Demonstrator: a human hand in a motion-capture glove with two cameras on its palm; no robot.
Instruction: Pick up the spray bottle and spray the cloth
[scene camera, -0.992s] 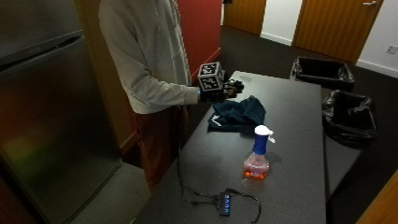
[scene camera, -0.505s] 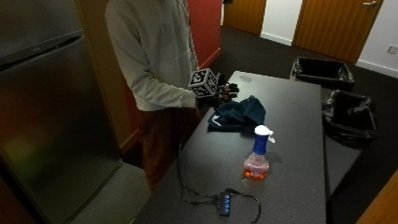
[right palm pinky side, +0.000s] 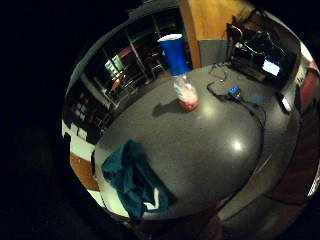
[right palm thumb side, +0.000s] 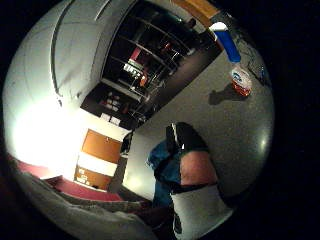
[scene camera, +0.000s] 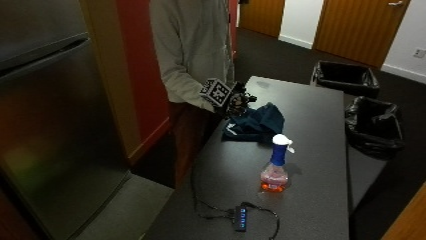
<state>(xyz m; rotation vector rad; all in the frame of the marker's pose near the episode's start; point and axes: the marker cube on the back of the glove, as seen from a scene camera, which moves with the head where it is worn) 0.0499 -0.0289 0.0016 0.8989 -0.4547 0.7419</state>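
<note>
Black-gloved right hand hovering over crumpled dark teal cloth at centre frame; grip state cannot be told, nothing visibly held. Clear plastic spray bottle with blue trigger head and orange liquid upright on dark grey counter, lower right of centre, well apart from cloth. Best approached from above the neck, closing round it below the trigger. Since 0.5 s ago: hand lower, closer to cloth; bottle unmoved.

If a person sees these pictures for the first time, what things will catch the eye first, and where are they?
The spray bottle, with blue head and reddish liquid, stands upright alone near the middle of the dark table. Behind it a crumpled teal cloth lies by the table's edge. The gloved right hand is over that cloth's edge, apart from the bottle. A small hub with blue lights lies at the near end.
</note>
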